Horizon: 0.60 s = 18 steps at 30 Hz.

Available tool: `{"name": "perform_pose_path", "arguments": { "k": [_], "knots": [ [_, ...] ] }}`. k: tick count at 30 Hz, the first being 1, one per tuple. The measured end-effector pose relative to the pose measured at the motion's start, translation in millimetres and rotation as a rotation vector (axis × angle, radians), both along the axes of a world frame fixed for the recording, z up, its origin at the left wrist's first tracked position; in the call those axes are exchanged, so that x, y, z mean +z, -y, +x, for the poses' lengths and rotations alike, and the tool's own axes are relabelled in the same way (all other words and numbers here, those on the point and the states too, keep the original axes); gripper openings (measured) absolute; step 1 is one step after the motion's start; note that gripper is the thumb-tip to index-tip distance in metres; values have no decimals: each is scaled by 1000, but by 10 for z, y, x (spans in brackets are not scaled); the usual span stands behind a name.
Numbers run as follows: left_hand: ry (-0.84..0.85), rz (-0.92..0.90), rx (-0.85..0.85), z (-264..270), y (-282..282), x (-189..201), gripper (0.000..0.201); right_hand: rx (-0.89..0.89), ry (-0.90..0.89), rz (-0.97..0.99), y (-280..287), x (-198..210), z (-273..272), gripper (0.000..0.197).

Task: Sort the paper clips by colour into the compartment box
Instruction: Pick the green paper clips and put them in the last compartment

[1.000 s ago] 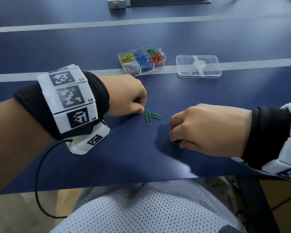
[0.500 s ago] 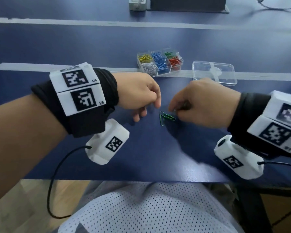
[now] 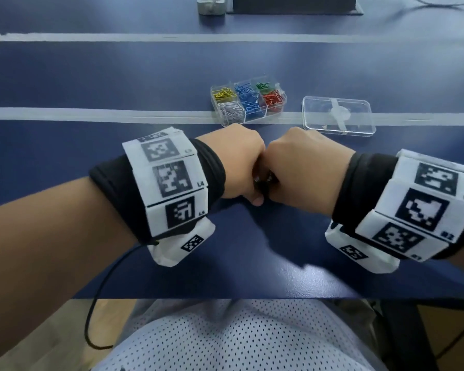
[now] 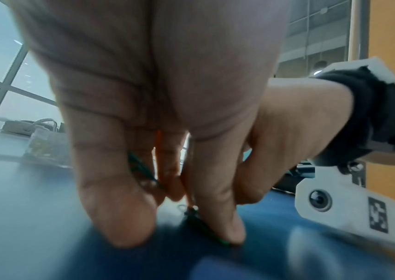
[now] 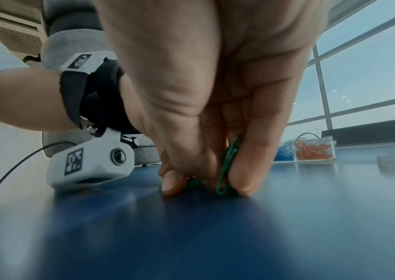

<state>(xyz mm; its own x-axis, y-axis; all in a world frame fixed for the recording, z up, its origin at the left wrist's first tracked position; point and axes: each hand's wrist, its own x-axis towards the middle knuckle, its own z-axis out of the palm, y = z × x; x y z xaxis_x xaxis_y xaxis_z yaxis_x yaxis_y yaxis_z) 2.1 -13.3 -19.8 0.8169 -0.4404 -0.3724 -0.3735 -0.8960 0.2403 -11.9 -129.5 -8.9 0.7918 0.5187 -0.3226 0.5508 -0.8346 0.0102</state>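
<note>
My two hands meet knuckle to knuckle on the blue table (image 3: 65,156), just in front of the clear compartment box (image 3: 252,117). The left hand (image 3: 240,170) is curled; in the left wrist view a green paper clip (image 4: 141,166) sits among its fingers, and one fingertip (image 4: 225,223) presses a second green clip (image 4: 211,234) onto the table. In the right wrist view the right hand (image 3: 303,167) pinches a green clip (image 5: 227,164) upright on the table, with another green clip (image 5: 192,182) by its thumb. From the head view the clips are hidden under the hands.
The box holds yellow (image 3: 223,93), white (image 3: 231,112), blue (image 3: 248,100), green (image 3: 263,85) and red clips (image 3: 273,99) in separate compartments. Its clear lid (image 3: 338,119) lies to the right. Pale tape lines (image 3: 91,115) cross the table. A dark device (image 3: 292,4) stands at the far edge.
Both hands have closed in from either side onto the two green clips that lay between them. The clips are now covered and gripped by the fingers.
</note>
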Motion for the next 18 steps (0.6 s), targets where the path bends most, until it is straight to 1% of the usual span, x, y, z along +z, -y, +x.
{"name": "perform_pose_path", "arguments": {
  "k": [2, 4, 5, 7, 9, 11, 14, 18],
  "knots": [
    [31, 6, -16, 23, 17, 42, 34, 3, 1, -20, 11, 40, 90, 25],
    [31, -11, 9, 50, 7, 60, 25, -31, -23, 9, 33, 80, 226, 25],
    [39, -22, 26, 60, -5, 61, 21, -80, -41, 48, 46, 109, 317, 23],
    [53, -41, 50, 69, -24, 49, 22, -205, -50, 122, 61, 178, 530, 22],
    [36, -42, 61, 76, -26, 50, 22, -301, -20, 186, 63, 247, 771, 20],
    [45, -31, 48, 93, -20, 53, 19, -359, 23, 238, 42, 306, 978, 19],
    [61, -4, 16, 145, -36, 44, 17, -401, 80, 267, -17, 336, 1226, 23],
    [66, -74, 86, 319, -118, 129, 16, -389, 89, 230, -113, 280, 1411, 25]
  ]
}}
